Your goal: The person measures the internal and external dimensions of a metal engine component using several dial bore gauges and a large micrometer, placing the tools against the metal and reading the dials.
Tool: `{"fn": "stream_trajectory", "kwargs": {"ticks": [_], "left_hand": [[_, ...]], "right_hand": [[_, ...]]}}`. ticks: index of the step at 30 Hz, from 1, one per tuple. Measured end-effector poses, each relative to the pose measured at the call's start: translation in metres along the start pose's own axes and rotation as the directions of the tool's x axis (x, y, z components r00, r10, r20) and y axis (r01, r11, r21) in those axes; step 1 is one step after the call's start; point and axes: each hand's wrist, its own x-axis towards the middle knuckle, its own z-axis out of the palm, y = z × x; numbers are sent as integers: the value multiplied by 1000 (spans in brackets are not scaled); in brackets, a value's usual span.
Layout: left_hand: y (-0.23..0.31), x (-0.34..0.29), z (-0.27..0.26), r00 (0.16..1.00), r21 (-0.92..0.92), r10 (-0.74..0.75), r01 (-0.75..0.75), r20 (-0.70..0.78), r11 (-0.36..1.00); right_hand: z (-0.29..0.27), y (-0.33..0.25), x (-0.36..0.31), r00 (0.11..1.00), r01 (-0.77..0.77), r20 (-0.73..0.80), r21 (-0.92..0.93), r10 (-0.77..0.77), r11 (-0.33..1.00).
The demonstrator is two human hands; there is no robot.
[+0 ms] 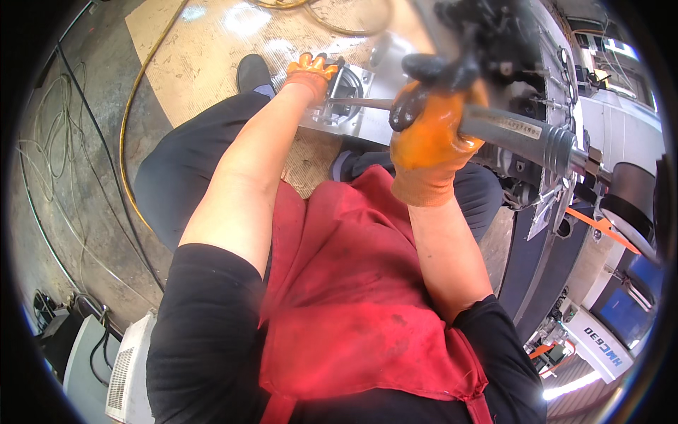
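Observation:
Both hands wear orange gloves with black-coated fingers. My right hand [436, 134] is raised at the centre right, its fingers wrapped round the grey grip of a hammer [519, 134]. A metal shank runs from the grip to a dark cylindrical head at the right. Lower and farther off, my left hand [312, 71] rests with fingers spread at the left edge of a silver metal block [371, 129]. A round dark ring or opening [347, 92] shows in the block beside it. A thin metal bar [364, 103] crosses the block; its right end is hidden behind my right glove.
A dark machine assembly [522, 92] stands close on the right. A cardboard sheet [191, 53] lies under the block, with a yellow hose [127, 120] along its left. Cables [60, 155] trail over the concrete floor. A white vented box [131, 364] stands lower left.

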Motion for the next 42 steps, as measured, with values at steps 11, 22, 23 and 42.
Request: {"fn": "stream_trajectory", "kwargs": {"ticks": [11,22,23,42], "left_hand": [[13,-6,-26,996,26,-56,54,63,998],[18,-14,-30,993,112,-93,84,78,990],[18,-13,-30,992,110,-93,82,91,991],[2,4,13,994,60,-41,48,-106,997]], "right_hand": [[2,7,17,996,-37,78,80,31,996],[0,0,10,996,-57,72,11,56,998],[-2,3,10,997,-36,64,-24,38,999],[16,3,9,1000,9,18,51,-9,999]]}}
